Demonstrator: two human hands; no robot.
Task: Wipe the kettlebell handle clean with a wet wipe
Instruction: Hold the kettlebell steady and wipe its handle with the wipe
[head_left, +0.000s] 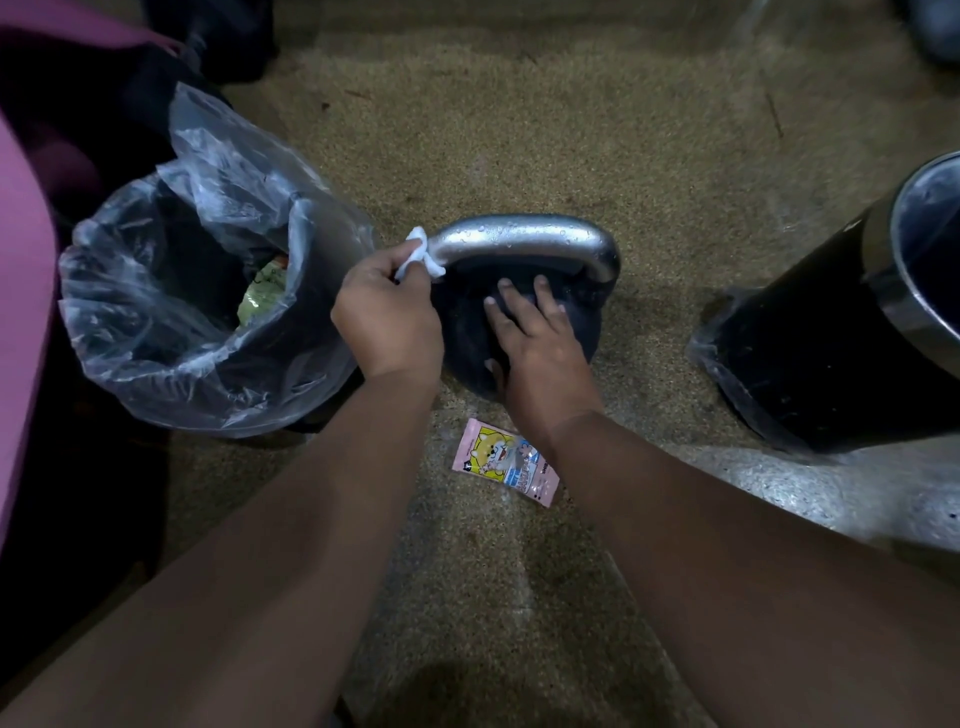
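Tan floor (519, 130) lies open beyond a kettlebell (467, 338) beside a lined bin (311, 322). Left fingers (410, 266) pinch a wipe (422, 250) on the handle (519, 239); right fingers (545, 299) lie flat on its body.

handle (524, 241) — its left end hidden under the wet wipe (421, 254); bin (831, 353) cut by the right edge; packet (506, 462) print unreadable.

Only one thing is carrying print: a small pink foil packet (506, 462) lying flat on the speckled brown floor (519, 130). A pale blue band across its lower part is showing large white capital letters, but they are coming out too blurred to read. A tiny dark logo is sitting at its left corner, and a few small dark characters are running near its right edge, both illegible. A cartoon dog is filling its yellow panel.
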